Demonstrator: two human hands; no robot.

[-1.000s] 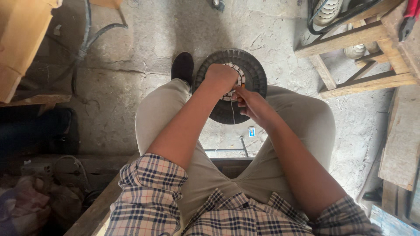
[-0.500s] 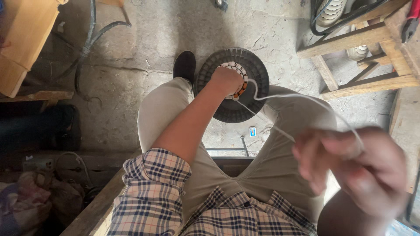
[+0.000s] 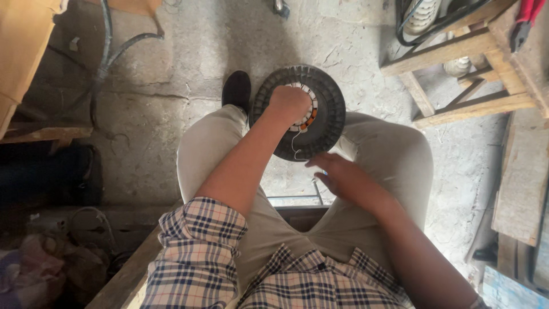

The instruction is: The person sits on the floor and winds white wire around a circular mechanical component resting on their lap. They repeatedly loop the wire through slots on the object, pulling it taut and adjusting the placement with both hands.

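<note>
Person is sitting, knees apart, looking down at a round black motor stator (image 3: 329,111) that is resting between the knees, above a concrete floor (image 3: 189,51).

Left hand (image 3: 290,103) is sitting on top of the stator's centre, fingers curled into a loose fist over the copper-and-white windings (image 3: 309,117). It seems to be pinching something there, but I cannot tell exactly what; the fingertips are hidden under the knuckles.

A thin wire (image 3: 295,146) is hanging in a short loop from under that hand, across the stator's lower rim.

Right hand (image 3: 343,177) is hovering just below the stator, near the right knee, palm down, fingers narrowly spread and a bit motion-blurred. I cannot tell whether it is gripping the wire; nothing is clearly showing in it.

Surroundings: black shoe (image 3: 236,88) just left of the stator, wooden frame (image 3: 457,51) top right, dark cable (image 3: 106,63) on the floor top left, cardboard box (image 3: 20,51) at the left edge.
</note>
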